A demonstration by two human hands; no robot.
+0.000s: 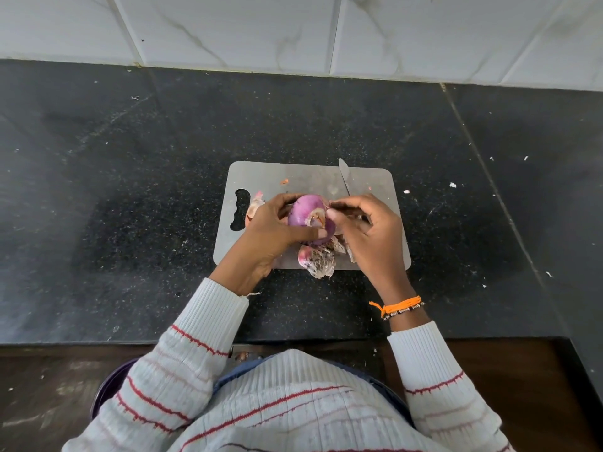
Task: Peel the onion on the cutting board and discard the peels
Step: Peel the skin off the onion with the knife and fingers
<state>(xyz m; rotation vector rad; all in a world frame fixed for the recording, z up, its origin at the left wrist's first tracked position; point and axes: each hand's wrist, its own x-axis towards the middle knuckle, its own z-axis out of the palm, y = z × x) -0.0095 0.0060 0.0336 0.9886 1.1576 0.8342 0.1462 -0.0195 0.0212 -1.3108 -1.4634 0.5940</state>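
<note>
Above the cutting board (293, 177) we hold the onion (310, 216) in our left hand (270, 230), fingers closed around it, while our right hand (368, 233) pinches loose skin at its right side, peels (318, 261) lying beneath.

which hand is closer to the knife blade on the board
Right. The right hand sits just below the knife, covering its lower end; the left hand is farther left, holding the onion.

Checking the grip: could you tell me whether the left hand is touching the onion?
Touching. The head view shows the left hand wrapped around the onion.
</note>
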